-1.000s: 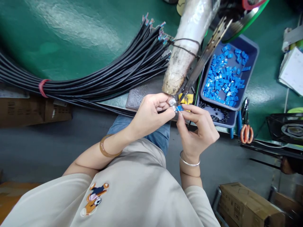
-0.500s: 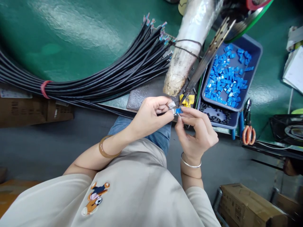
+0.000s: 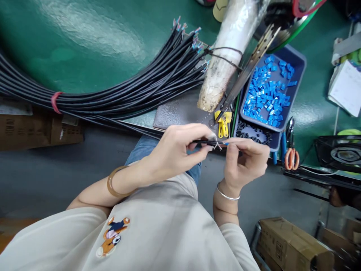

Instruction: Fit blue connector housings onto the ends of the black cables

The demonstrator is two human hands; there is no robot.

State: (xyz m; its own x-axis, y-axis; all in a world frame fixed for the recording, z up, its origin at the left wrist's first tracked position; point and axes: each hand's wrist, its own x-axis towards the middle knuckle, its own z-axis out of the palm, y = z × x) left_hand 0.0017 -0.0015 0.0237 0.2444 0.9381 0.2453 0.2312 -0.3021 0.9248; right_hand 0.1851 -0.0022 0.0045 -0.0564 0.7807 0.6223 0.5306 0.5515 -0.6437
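Now that the left hand (image 3: 172, 152) has dipped lower mid-frame, pinching black cable (image 3: 203, 142), splayed wires (image 3: 218, 146) show beside the right hand (image 3: 248, 160), whose fingertips apparently grip a blue piece (image 3: 226, 143).

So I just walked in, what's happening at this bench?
A person's left hand pinches a black cable with wires splayed at its end. The right hand is at that end, fingertips on a small blue piece. Beside them are a bin of blue parts and a bundle of black cables.
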